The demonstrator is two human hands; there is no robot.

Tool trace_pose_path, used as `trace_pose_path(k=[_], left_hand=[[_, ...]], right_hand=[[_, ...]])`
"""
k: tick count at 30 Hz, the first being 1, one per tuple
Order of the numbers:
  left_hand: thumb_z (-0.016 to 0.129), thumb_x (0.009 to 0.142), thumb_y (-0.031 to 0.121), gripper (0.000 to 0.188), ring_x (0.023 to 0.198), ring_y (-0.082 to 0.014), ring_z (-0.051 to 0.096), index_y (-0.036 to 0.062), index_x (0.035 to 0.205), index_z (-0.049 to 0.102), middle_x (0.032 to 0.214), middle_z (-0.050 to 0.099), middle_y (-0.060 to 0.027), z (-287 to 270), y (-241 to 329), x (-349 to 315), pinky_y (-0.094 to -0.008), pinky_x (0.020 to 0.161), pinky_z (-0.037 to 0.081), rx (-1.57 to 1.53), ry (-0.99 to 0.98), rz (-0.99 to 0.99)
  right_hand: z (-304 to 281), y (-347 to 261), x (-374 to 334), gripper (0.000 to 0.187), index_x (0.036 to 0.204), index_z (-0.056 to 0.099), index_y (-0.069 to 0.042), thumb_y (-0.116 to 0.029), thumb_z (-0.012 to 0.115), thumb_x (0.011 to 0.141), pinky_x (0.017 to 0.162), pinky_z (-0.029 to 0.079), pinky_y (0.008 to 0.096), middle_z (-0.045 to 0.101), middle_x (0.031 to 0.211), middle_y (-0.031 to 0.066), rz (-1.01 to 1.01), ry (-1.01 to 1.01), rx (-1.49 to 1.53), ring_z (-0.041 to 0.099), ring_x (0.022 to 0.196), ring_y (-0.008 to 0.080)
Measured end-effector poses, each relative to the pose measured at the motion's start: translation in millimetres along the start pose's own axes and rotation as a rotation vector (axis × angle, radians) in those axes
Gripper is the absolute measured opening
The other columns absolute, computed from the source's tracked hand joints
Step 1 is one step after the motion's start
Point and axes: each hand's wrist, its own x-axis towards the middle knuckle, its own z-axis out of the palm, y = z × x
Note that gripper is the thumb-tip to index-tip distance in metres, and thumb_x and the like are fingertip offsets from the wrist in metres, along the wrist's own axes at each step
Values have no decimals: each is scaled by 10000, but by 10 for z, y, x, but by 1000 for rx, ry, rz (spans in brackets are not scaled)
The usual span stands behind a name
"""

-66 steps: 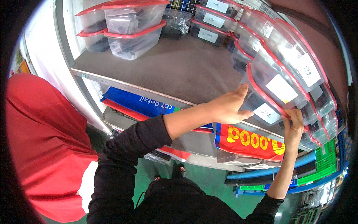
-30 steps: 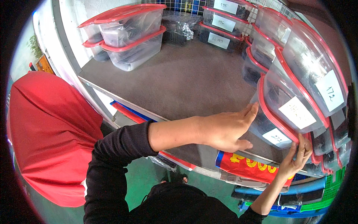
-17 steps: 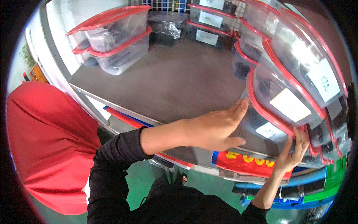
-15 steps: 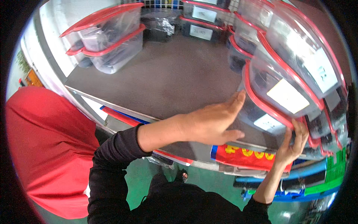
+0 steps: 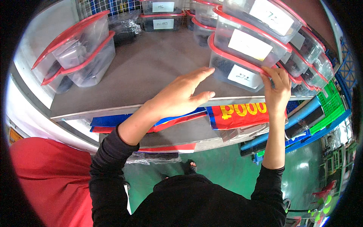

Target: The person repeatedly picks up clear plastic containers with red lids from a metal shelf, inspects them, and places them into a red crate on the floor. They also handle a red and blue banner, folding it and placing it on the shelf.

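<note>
On the grey shelf to the right stands a stack of see-through plastic storage boxes with red lids. My right hand (image 5: 278,85) is closed with thumb and fingertips on the red rim at the right front corner of the bottom box (image 5: 223,72). Dark contents show inside that box, and a white label is on its front. My left hand (image 5: 185,90) is open, fingers together and thumb apart, its fingertips at the box's left end. Whether they touch it I cannot tell. Above sit a middle box (image 5: 223,34) and a top box (image 5: 242,9), both labelled.
Two more red-lidded boxes (image 5: 90,68) are stacked on the shelf (image 5: 151,60) at left. Dark plastic-wrapped goods (image 5: 126,28) and another box stack (image 5: 162,24) stand at the back. Below hangs a red banner (image 5: 238,117). Red fabric (image 5: 49,178) bulges at lower left.
The view has turned, so shelf and boxes now appear farther left and the stack looks more upright. My right hand stays at the bottom box's corner; my left stays open by its left end.
</note>
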Motion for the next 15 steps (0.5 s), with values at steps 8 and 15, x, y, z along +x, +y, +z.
trace_pose_path(k=[8,15], left_hand=[[598,891,229,500,1225,-264,476,77,1337,432,1360,452,-150,-279,92,-577,-420,1002,392,-136,39,-64],[552,917,146,467,1290,-234,397,65,1352,403,1375,443,-107,-474,10,-905,-413,1047,343,-236,74,-105]], right_hand=[[78,-879,128,315,1020,672,-151,-79,609,719,652,422,335,499,789,34,-165,-69,-317,517,744,211],[328,-699,193,203,893,618,-88,-95,590,692,645,471,352,508,851,58,-185,-85,-485,540,799,232]])
